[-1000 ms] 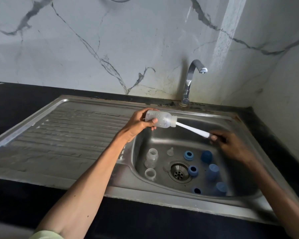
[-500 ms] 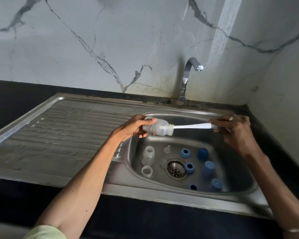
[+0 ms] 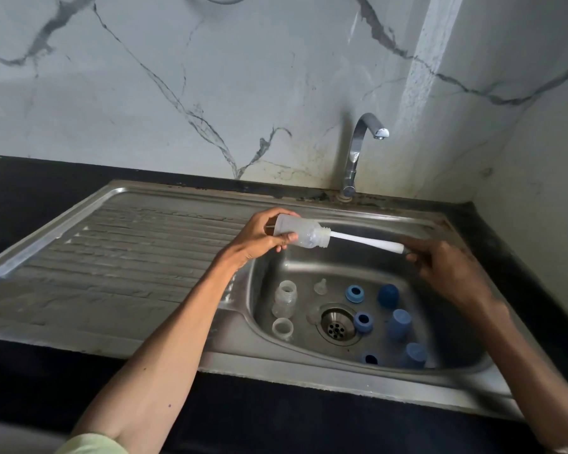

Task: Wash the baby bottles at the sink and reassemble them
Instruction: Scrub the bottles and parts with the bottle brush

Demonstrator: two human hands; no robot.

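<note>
My left hand (image 3: pixel 259 239) grips a clear baby bottle (image 3: pixel 304 235) sideways over the sink basin (image 3: pixel 440 365), its neck pointing right. A white bottle brush handle (image 3: pixel 364 240) sticks out of the neck; the brush head is inside the bottle. My right hand (image 3: pixel 446 267) pinches the handle's far end. On the basin floor stand two more clear bottles (image 3: pixel 285 299), a clear teat (image 3: pixel 321 286), blue collar rings (image 3: pixel 354 293) and blue caps (image 3: pixel 388 294).
A chrome tap (image 3: pixel 358 152) rises behind the basin with no water running. The ribbed steel drainboard (image 3: pixel 128 257) lies to the left. A drain (image 3: pixel 336 326) sits mid-basin. Black counter (image 3: pixel 276 421) borders the front; marble walls close in behind and right.
Both hands keep their hold while the brush handle tilts back down to the right. The right hand has dropped a little from its raised position.
</note>
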